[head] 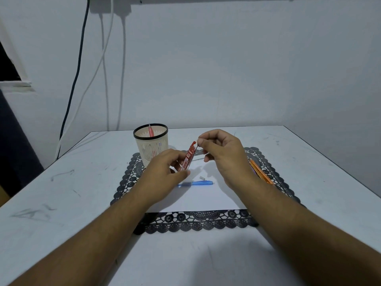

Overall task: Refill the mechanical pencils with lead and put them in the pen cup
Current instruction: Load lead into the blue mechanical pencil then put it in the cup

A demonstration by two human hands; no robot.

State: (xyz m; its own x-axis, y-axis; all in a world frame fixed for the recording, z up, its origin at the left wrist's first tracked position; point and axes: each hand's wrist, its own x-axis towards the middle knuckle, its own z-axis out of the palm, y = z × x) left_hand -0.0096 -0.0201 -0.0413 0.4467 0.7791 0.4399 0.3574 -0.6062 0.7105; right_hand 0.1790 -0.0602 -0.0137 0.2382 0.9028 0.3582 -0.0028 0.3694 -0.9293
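The left hand (168, 172) is gripping the red lead case (188, 158) tilted, lid open, so the right hand (222, 153) can be pinching out a lead. The blue mechanical pencil (195, 183) is lying uncapped on the paper, waiting; the pen cup (151, 144) is standing behind.

dim, bluish, soft light; faint shadows, slight blur, wide-angle bending at edges.

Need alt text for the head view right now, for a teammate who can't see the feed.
The left hand holds a red lead case tilted above a white sheet while the right hand pinches a thin lead at its open top. A blue mechanical pencil lies on the sheet, and a pen cup behind holds one pink pencil.
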